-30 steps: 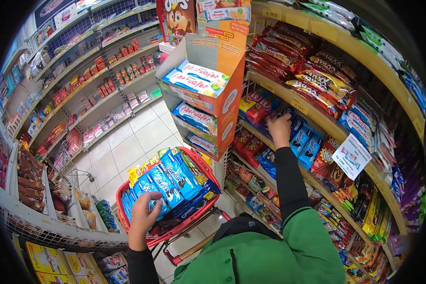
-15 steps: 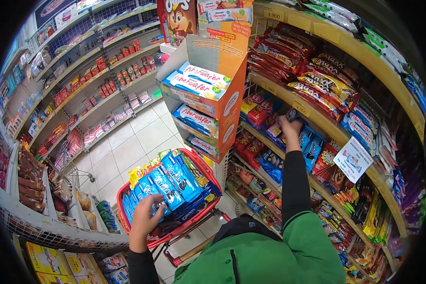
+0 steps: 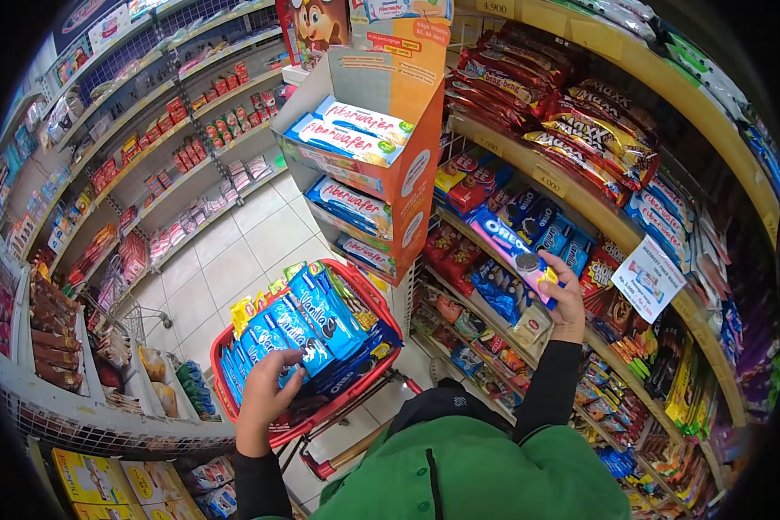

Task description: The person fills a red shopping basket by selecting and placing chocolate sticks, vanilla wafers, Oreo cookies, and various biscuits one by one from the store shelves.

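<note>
My right hand [image 3: 564, 299] is closed on the lower end of a pink and blue Oreo pack [image 3: 504, 243], held tilted in front of the shelf. Behind that pack, light blue biscuit packs [image 3: 574, 246] and dark blue ones lie on the shelf. Over the near left side of a red shopping basket [image 3: 393, 317] is my left hand [image 3: 267, 400], its thumb and fingers apart. Blue Vanilla biscuit packs [image 3: 308, 305] are piled in the basket by its fingertips, with dark blue Oreo packs [image 3: 355, 365] beside them.
A cardboard display stand [image 3: 415, 201] of Fiberwafer packs rises just beyond the basket. On the right, shelves hold red and gold wafer packs [image 3: 589, 139], and a white price sign [image 3: 649, 279] juts out. Shelving with a mesh front [image 3: 104, 423] runs along the left.
My right hand has drawn back from the shelf toward me and now holds the pink and blue Oreo pack. My left hand stays by the basket. The view has shifted slightly.
</note>
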